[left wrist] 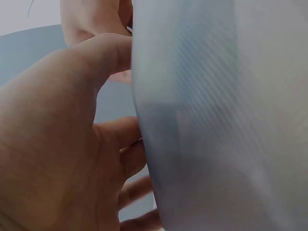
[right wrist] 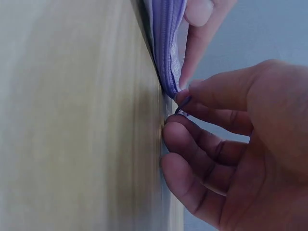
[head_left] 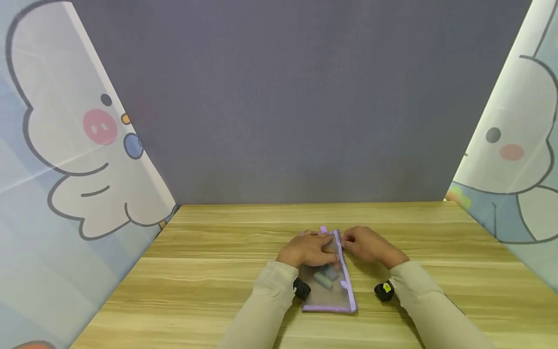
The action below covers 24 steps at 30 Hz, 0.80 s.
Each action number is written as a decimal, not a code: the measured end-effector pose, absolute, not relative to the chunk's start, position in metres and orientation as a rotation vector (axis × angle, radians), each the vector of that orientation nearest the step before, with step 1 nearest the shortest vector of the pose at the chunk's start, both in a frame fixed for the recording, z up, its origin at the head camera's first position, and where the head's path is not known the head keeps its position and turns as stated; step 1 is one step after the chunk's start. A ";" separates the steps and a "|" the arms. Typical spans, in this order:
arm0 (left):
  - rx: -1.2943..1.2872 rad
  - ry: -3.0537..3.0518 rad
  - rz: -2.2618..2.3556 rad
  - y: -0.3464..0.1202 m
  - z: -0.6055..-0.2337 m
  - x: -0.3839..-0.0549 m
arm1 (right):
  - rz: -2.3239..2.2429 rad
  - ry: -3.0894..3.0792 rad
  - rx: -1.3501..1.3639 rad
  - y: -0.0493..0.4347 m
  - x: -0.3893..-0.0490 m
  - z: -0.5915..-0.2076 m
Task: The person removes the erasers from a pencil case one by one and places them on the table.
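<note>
A translucent pouch [head_left: 315, 295] with purple edging lies on the table, its purple zipper [head_left: 348, 291] along the right side. A small greenish roll-shaped item [head_left: 323, 279] shows through its front. My left hand [head_left: 308, 250] rests on the upper part of the pouch, fingers extended toward the zipper. In the left wrist view the pouch's cloudy sheet [left wrist: 216, 115] hides the fingertips of that hand [left wrist: 62, 130]. At the far right corner my right hand [head_left: 368, 245] pinches a small dark piece [right wrist: 183, 103] at the zipper's end between thumb and index finger, other fingers curled.
The wooden table [head_left: 209, 271] spreads to both sides of the pouch. A dark grey panel [head_left: 279, 106] rises behind its back edge, and cartoon-printed cloths [head_left: 65, 121] hang at both sides. A purple tab [head_left: 323, 229] sticks out from the pouch's far edge.
</note>
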<state>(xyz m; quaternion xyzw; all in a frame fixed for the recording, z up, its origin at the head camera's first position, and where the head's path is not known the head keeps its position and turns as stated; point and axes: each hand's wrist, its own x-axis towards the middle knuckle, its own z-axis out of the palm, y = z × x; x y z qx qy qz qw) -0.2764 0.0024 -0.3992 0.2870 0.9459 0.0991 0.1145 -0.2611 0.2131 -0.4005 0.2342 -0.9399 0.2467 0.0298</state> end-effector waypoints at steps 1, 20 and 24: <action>0.849 2.778 0.260 0.004 -0.400 -0.277 | 0.772 -2.910 0.706 0.213 -0.261 -0.401; 0.797 2.743 0.305 0.013 -0.392 -0.282 | 0.742 -2.882 0.717 0.218 -0.260 -0.398; 0.782 2.746 0.309 0.011 -0.393 -0.282 | 0.747 -2.883 0.734 0.216 -0.261 -0.399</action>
